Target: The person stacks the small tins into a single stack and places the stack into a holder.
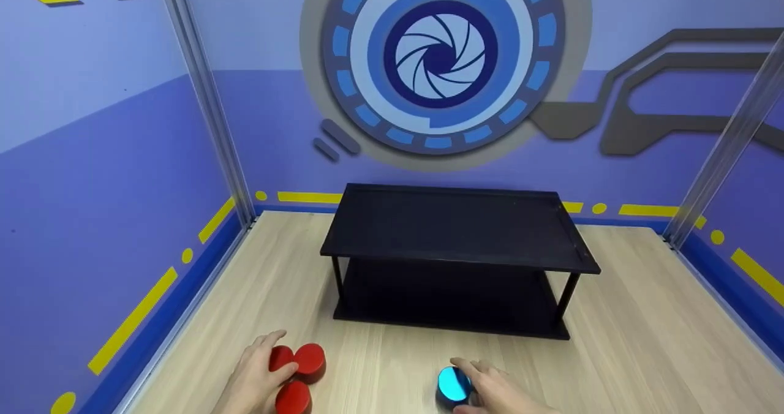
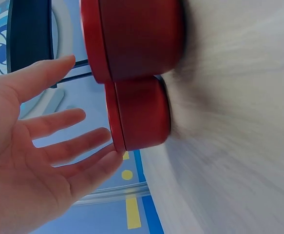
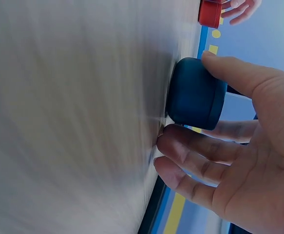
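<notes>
Three round red lidded tins stand close together on the table at the lower left of the head view: a left tin (image 1: 281, 357), a right tin (image 1: 311, 360) and a near tin (image 1: 293, 398). My left hand (image 1: 252, 370) reaches round the left one with its fingers spread and the thumb apart. In the left wrist view these fingers look loose beside a red tin (image 2: 144, 114); contact is unclear. My right hand (image 1: 493, 388) holds a blue lidded tin (image 1: 453, 383) between thumb and fingers. The right wrist view shows that tin (image 3: 193, 92) low against the tabletop.
A black two-tier shelf (image 1: 453, 224) stands behind the hands at the table's middle. The wooden table (image 1: 637, 316) is bounded by blue-purple panels (image 1: 110, 199) on the left, back and right, with metal posts (image 1: 211, 108) at the corners.
</notes>
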### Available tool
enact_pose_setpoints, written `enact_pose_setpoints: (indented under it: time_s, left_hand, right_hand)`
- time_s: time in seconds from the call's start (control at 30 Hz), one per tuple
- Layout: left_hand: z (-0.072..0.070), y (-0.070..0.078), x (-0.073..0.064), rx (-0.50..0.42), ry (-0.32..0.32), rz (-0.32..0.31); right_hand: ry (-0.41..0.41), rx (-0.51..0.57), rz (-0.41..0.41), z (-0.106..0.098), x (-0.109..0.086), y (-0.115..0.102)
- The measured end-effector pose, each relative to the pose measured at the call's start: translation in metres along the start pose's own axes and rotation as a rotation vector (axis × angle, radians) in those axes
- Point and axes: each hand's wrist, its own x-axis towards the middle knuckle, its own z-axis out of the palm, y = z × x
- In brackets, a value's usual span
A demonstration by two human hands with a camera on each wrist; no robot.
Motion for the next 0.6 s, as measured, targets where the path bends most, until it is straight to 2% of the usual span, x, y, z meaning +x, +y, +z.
enact_pose_setpoints:
  time_s: [0.13, 0.5, 0.6]
  left_hand:
    - [-0.002, -0.006, 0.001, 0.007, -0.03, -0.02]
    - [-0.003, -0.027, 0.002, -0.12, -0.092, 0.04]
    - [0.0, -0.03, 0.006, -0.135, -0.123, 0.01]
  right_hand:
    - [-0.019, 0.014, 0.02, 0.0, -0.001, 0.0]
    - [-0.028, 0.072, 0.059, 0.0, -0.001, -0.001]
    - [-0.036, 0.105, 0.087, -0.001, -0.001, -0.002]
